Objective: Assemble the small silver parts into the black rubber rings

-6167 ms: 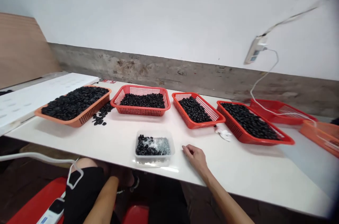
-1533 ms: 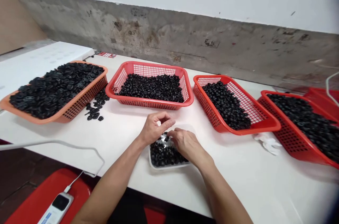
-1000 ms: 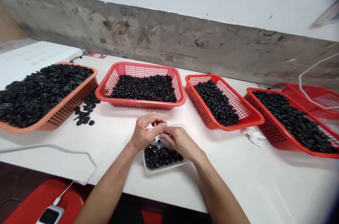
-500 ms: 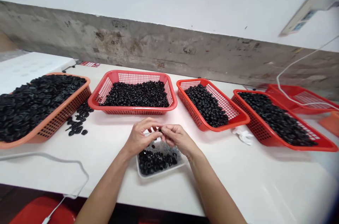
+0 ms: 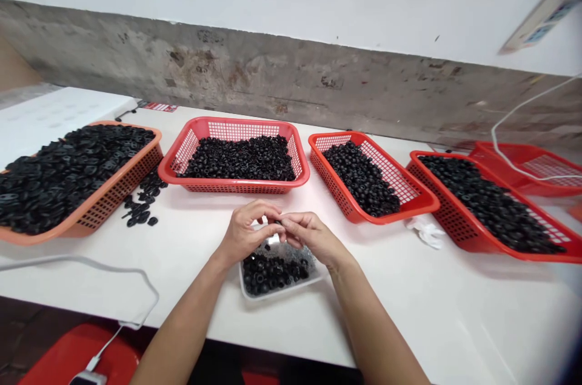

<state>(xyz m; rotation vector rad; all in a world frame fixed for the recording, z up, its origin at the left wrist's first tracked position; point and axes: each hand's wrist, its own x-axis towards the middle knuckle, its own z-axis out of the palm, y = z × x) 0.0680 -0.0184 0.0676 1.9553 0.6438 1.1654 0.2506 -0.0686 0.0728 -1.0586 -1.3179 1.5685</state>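
Above a clear plastic box [image 5: 254,298], my left hand [image 5: 252,228] and my right hand [image 5: 313,236] meet at the fingertips. Both are closed in a pinch around a small black part [image 5: 278,222], mostly hidden by the fingers. Inside the box, small round black parts [image 5: 273,274] with holes lie in the near half, and tiny clear or silvery pieces [image 5: 295,253] lie toward the back and right. Behind my hands stands a red basket [image 5: 234,185] filled with small black parts.
To the left, an orange basket [image 5: 122,182] holds flat black pieces, with loose black parts [image 5: 140,209] beside it. Two red baskets [image 5: 377,215] [image 5: 454,221] of black parts stand right, near a crumpled white tissue [image 5: 427,232]. A cable [image 5: 91,261] crosses the table's left front.
The view has shifted slightly, so the baskets appear a little farther right. My hands stay pinched together over the box, with little visible movement.
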